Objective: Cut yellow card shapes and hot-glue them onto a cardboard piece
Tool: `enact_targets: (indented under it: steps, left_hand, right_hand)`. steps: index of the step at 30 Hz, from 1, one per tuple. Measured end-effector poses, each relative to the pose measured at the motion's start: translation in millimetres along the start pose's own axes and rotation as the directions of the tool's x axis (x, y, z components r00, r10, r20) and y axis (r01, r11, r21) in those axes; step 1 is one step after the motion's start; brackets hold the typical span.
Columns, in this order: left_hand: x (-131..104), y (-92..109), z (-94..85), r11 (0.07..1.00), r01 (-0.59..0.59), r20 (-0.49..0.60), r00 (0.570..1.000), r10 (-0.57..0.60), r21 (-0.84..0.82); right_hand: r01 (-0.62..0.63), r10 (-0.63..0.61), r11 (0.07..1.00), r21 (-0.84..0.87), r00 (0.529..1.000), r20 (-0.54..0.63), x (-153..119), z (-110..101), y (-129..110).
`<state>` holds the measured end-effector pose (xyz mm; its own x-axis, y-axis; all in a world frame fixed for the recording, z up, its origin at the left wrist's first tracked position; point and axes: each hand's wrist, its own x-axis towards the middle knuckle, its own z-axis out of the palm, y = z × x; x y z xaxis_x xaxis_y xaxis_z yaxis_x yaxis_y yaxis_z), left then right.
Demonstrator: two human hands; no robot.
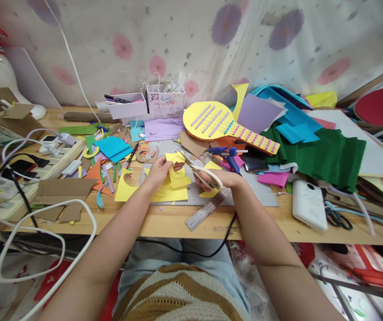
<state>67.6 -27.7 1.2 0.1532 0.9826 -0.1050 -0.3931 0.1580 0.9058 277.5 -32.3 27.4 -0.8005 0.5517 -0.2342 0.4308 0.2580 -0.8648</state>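
My left hand pinches a small piece of yellow felt that has a hole cut in it and a curved line drawn on it. Scissors with pale handles are in my right hand, their blades at the upper right edge of that piece. Beneath my left hand and wrist lies a larger yellow sheet with a round cut-out, on the grey cutting mat. Below my right hand is a metal ruler, lying slantwise over the mat's front edge.
Behind my right hand are a blue glue gun and a yellow guitar-shaped craft. Green fabric, a white power bank and black-handled scissors lie right. Cables, a power strip and cardboard fill the left.
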Motion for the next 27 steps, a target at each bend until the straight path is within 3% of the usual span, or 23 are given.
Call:
enact_targets:
  steps: [20,27]
  left_hand:
    - [-0.2,-0.3,0.1,1.0,0.014,0.006,1.0,-0.014,-0.002]
    - [1.1,-1.5,-2.4,1.0,0.005,0.012,1.0,-0.005,0.017]
  right_hand:
    - [-0.094,0.097,0.993,0.066,0.994,-0.055,-0.8,1.5,-7.6]
    - [-0.061,0.065,0.996,0.07,0.996,-0.061,-2.5,-0.4,-3.7]
